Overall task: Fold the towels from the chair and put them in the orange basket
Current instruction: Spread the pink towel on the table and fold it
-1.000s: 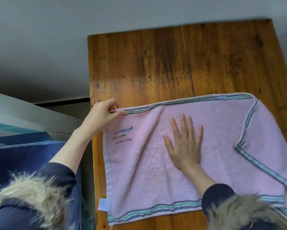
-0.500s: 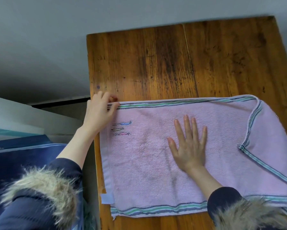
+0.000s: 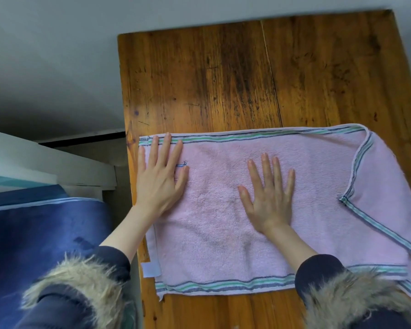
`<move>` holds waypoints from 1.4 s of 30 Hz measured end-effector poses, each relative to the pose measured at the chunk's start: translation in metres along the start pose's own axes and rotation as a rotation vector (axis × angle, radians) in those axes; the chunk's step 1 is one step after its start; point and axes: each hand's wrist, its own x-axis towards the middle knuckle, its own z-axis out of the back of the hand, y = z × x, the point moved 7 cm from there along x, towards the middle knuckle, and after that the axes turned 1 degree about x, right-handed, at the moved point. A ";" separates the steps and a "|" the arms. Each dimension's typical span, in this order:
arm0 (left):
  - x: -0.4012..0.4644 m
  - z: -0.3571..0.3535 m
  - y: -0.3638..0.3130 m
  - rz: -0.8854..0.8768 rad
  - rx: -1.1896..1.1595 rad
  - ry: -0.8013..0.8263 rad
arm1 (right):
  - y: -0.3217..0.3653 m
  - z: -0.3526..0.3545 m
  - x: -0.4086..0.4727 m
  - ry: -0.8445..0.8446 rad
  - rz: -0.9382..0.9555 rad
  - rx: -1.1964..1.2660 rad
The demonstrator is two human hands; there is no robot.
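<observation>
Towel (image 3: 223,233): pink, spread on table (image 3: 223,74), L edge at the table's side.
L hand (image 3: 160,179), R hand (image 3: 269,195): flat, fingers straight, pressing, gripping nothing.
Risk: R corner (image 3: 384,186) lies turned over (likely gives a lopsided fold if not flattened).
Basket: not in view.

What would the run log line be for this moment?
stage: smoothing | towel: pink, spread on table, right corner folded over | left hand: flat on towel | right hand: flat on towel | basket: not in view
</observation>
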 end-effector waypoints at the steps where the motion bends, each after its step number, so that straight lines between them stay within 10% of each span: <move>1: 0.000 0.000 0.000 -0.012 0.005 0.004 | -0.001 0.000 0.000 0.001 -0.001 -0.002; 27: -0.072 -0.020 -0.162 -0.135 0.017 0.006 | -0.140 0.029 -0.069 -0.132 -0.041 0.132; 42: 0.008 -0.008 -0.396 -0.688 -0.083 0.053 | -0.270 0.041 -0.117 -0.207 -0.272 0.279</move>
